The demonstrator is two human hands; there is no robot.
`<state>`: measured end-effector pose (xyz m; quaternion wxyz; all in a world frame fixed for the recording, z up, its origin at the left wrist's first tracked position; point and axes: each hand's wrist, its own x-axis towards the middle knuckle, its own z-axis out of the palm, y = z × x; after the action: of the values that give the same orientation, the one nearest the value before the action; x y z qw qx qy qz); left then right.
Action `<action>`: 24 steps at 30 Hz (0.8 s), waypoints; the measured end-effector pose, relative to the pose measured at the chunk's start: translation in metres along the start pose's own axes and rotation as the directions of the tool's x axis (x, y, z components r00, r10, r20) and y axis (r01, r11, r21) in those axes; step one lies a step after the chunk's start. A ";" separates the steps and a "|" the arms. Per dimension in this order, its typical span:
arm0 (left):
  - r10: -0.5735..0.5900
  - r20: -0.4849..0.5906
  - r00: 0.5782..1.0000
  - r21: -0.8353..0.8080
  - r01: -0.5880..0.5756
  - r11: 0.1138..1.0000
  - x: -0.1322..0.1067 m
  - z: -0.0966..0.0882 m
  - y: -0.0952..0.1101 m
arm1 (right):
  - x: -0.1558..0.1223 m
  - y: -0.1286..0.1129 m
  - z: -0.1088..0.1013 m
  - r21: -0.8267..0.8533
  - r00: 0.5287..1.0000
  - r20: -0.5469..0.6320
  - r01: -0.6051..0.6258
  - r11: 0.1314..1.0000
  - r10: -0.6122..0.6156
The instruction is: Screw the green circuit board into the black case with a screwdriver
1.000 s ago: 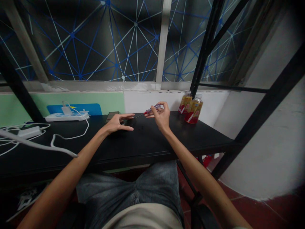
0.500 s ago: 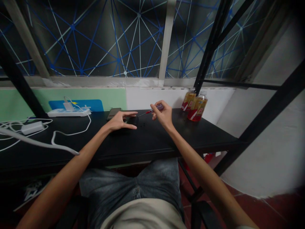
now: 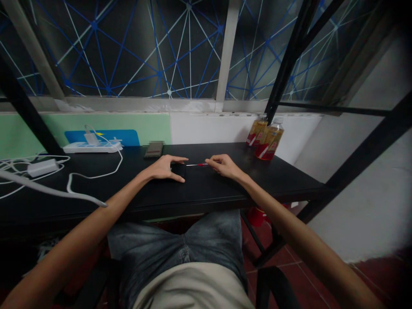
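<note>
Desk [image 3: 225,189]; screwdriver [image 3: 197,165] seemingly lowered flat.

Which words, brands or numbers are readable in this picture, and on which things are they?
No text is readable.
Two bottles: red and yellow labels, print too blurred to read.
Phone: top is blurred.
Power strip: no markings legible.
Screwdriver by the right hand: none visible.

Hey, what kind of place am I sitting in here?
Probably a small home or hobby workbench by a window: a black desk under patterned glass, a white power strip with chargers plugged in, and two drink bottles in the corner.
</note>
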<state>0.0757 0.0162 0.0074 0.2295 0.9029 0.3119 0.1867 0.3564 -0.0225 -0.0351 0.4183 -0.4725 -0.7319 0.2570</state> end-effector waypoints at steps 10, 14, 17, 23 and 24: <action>-0.034 0.035 0.999 0.053 0.032 0.998 0.000 -0.001 0.007 | -0.003 0.002 -0.001 -0.169 0.996 0.017 0.086 0.982 -0.085; -0.035 0.030 0.999 0.065 0.033 0.997 -0.001 -0.001 0.007 | -0.002 0.001 -0.002 -0.172 0.995 0.038 0.099 0.980 -0.094; -0.024 0.033 0.999 0.079 0.021 0.997 -0.001 -0.001 0.007 | -0.003 -0.002 -0.001 -0.279 0.991 0.013 0.131 0.951 -0.132; -0.033 0.041 0.999 0.041 0.031 0.999 -0.001 -0.001 0.005 | -0.004 0.001 0.002 -0.295 0.993 0.007 0.112 0.949 -0.115; -0.042 0.042 0.998 0.024 0.041 0.999 0.000 -0.001 0.004 | -0.004 0.002 0.002 -0.277 0.993 0.001 0.110 0.955 -0.114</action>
<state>0.0765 0.0137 0.0106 0.2293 0.9025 0.3280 0.1592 0.3567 -0.0250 -0.0395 0.3676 -0.4861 -0.7830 0.1245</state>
